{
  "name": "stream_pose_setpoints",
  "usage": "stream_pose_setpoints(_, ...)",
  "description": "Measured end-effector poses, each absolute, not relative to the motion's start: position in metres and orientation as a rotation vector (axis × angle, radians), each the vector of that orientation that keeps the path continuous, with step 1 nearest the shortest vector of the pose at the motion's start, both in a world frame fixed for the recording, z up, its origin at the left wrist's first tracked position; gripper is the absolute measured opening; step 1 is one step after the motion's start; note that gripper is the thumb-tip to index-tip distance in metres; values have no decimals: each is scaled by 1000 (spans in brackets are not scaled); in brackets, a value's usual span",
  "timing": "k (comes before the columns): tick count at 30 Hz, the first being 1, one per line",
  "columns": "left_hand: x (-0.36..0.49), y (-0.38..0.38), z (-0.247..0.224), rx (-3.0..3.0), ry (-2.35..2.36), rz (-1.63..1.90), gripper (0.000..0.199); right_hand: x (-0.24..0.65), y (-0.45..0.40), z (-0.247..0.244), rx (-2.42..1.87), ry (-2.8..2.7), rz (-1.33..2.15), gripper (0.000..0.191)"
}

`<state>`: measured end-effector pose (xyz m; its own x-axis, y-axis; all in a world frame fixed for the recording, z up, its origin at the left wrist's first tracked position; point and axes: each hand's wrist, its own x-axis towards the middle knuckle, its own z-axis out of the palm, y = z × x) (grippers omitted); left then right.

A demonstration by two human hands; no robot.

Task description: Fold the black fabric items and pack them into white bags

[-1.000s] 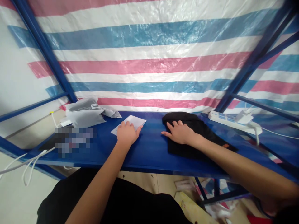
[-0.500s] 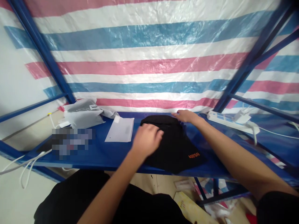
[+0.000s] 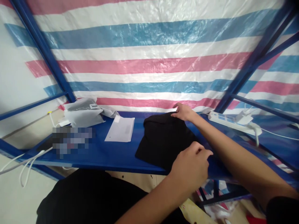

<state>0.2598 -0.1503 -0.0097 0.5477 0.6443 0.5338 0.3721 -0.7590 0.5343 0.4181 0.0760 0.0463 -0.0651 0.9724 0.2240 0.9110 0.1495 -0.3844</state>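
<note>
- Black cloth (image 3: 158, 140) lies on the blue surface (image 3: 112, 154), left of both hands, long axis roughly near-to-far.
- Right hand (image 3: 184, 112), fingers parted, meets its far right corner; left hand (image 3: 191, 165), curled, is near right, grip impossible to tell.
- Left hand has crossed rightward; the orange lettering has disappeared.

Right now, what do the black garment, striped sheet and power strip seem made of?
Black garment: matte fabric, softly folded; weave unclear.
Striped sheet: glossy plastic, probably tarp; wrinkled, bright glints.
Power strip: likely hard plastic, smooth white; straight, rigid-looking casing.
</note>
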Motion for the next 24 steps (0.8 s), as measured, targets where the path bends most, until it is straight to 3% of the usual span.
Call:
stream_pose_setpoints(3, 218, -165, -4, 2082, 830, 1429, 34, 388, 76, 67, -1630, -2051, 159, 61)
stream_pose_setpoints(7, 149, -178, -2, 1810, 1023, 1585, 31, 323, 80, 75, -1438, -2157, 272, 53)
stream_pose_setpoints(11, 91, -178, -11, 1778, 1413, 1590, 27, 261, 88, 51, -1346, -2196, 414, 38)
stream_pose_setpoints(16, 52, -171, -34, 1855, 1855, 1444, 27, 231, 93, 9, -1391, -1918, 893, 26)
stream_pose_setpoints(21, 38, -168, -33, 2071, 1960, 1138, 34, 251, 95, -4, -1152, -1809, 1139, 26)
stream_pose_setpoints(24, 44, -162, -15, 2302, 1807, 1156, 37, 275, 94, -4, -943, -1843, 981, 26)
